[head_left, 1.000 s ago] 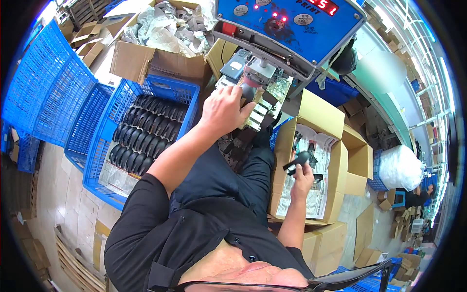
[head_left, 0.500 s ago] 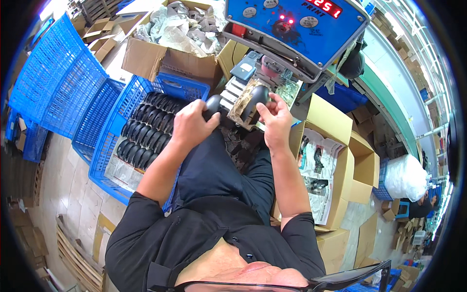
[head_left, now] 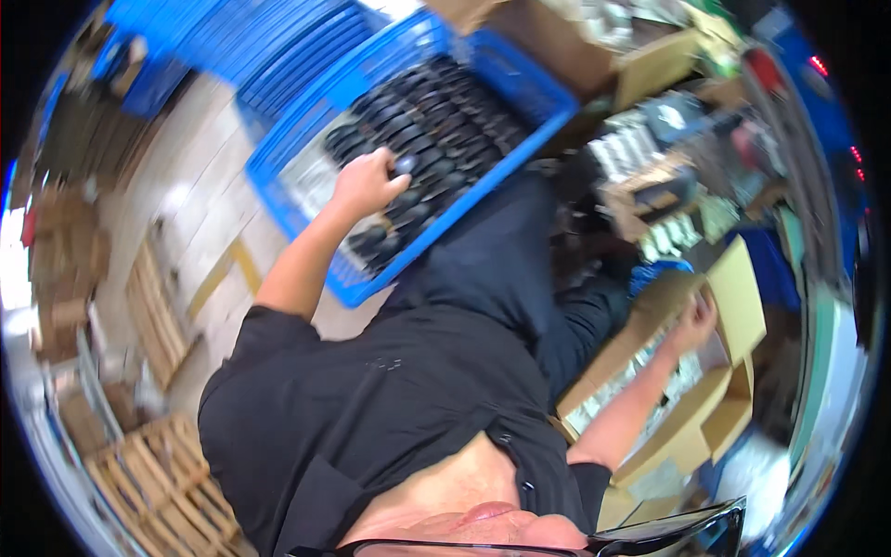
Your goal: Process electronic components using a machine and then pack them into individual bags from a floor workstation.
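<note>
Rows of black curved pieces (head_left: 436,121) lie inside the blue crate (head_left: 464,206), and above its left part the left hand (head_left: 368,183) pinches a black rounded piece (head_left: 403,165) between thumb and curled fingers, though blur hides whether that piece touches the rows beneath. To the right of the crate, another black piece (head_left: 665,192) sits on a metal fixture (head_left: 622,153). Farther right, well apart from the crate, the right hand (head_left: 694,323) is at an open cardboard box (head_left: 682,418), its grip too blurred to tell.
</note>
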Available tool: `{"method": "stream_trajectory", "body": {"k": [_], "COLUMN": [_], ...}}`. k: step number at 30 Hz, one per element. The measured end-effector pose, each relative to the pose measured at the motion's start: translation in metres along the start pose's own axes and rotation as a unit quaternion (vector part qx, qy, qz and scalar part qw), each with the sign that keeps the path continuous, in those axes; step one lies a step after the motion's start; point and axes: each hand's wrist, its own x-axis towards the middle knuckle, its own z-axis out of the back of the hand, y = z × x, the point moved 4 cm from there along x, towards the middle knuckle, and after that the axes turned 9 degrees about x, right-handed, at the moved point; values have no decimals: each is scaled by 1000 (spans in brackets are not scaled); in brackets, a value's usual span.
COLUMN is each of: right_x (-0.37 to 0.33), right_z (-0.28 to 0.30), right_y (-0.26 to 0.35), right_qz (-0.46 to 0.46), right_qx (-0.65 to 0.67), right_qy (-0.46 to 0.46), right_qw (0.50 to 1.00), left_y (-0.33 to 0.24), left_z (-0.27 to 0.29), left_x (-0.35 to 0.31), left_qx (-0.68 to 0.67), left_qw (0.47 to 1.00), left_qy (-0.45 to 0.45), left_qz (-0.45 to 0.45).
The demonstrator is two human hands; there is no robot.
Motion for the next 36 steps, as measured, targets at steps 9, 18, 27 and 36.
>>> {"method": "stream_trajectory", "body": {"k": [9,18,27,36], "right_x": [-68,-101,-105,-103], "right_z": [174,169,191,83], "right_y": [-194,-202,-165,-16], "right_qz": [-231,-218,-287,-239], "right_qx": [-494,-493,-183,351], "right_qy": [51,12,-126,21], "right_qw": [837,842,932,905], "left_y": [83,102,81,-104], "left_z": [-59,-112,-98,13], "left_x": [-50,-51,-54,-23], "left_qx": [201,205,211,-131], "left_qw": [940,927,934,969], "left_qy": [270,313,287,196], "left_qz": [60,34,10,-81]}}
